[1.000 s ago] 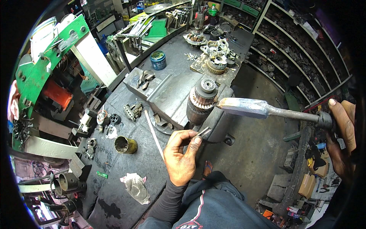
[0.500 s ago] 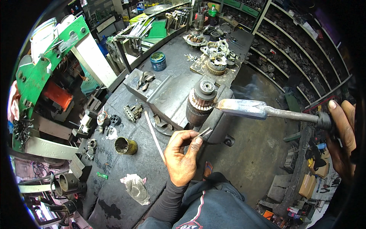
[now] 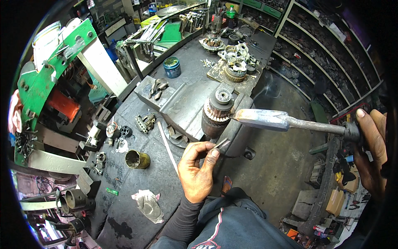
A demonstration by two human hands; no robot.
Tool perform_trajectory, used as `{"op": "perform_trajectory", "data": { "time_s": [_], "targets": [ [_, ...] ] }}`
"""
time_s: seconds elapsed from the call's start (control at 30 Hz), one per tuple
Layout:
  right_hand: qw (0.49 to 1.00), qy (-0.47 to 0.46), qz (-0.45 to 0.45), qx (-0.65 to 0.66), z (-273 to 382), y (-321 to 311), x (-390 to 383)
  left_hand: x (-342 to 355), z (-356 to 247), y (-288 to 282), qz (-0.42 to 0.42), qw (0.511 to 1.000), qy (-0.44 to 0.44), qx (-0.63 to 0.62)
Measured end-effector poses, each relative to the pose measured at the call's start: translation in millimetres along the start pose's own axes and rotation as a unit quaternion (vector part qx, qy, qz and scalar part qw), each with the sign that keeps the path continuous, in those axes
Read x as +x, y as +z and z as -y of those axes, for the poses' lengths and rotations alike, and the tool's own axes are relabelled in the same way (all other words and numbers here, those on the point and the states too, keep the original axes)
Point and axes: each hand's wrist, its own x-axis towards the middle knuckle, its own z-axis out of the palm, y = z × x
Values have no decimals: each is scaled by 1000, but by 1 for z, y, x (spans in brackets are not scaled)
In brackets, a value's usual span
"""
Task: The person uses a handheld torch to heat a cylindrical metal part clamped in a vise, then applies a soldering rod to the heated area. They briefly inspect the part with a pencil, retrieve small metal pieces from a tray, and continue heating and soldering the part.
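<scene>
A motor armature (image 3: pixel 214 120) with a copper commutator stands upright in the jaws of a bench vise (image 3: pixel 186 108). Between thumb and fingers, my left hand (image 3: pixel 198 176) pinches small metal tweezers (image 3: pixel 222 144), their two prongs apart, just below the armature. At the right edge my right hand (image 3: pixel 373 145) grips a large soldering iron (image 3: pixel 265 119), partly lost in shadow. The iron's broad tip meets the commutator's right side. A thin pale strip (image 3: pixel 168 147) reaches toward my left hand; whether it is held or lies on the bench, I cannot tell.
On the bench (image 3: pixel 124 191) are a blue tin (image 3: pixel 172 67), a dirty open can (image 3: pixel 137 159), a crumpled rag (image 3: pixel 148 206) and small motor parts (image 3: pixel 144 122). Alternator housings (image 3: pixel 236 62) sit at the far end. Loaded shelves (image 3: pixel 327 45) line the right wall. Faint smoke drifts beyond the iron.
The armature's top and the iron's tip have shifted very slightly left. My left hand and tweezers barely move. The smoke behind the iron has thinned.
</scene>
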Motion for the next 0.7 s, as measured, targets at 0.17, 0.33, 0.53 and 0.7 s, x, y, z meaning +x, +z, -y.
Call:
{"op": "perform_trajectory", "data": {
  "time_s": [0.17,0.33,0.53,0.7],
  "targets": [
    [1000,6,17,-13,-14,8,-13,0,0,0,0,1000,-2,14],
    [1000,0,-28,7,-9,13,-8,0,-1,2,0,1000,16,26],
    [956,-193,-221,-25,-10,4,56,2,-2,3,-4,999,29,24],
    [993,-67,-95,18,-18,15,12,2,-7,9,-15,998,42,44]
  ]
}}
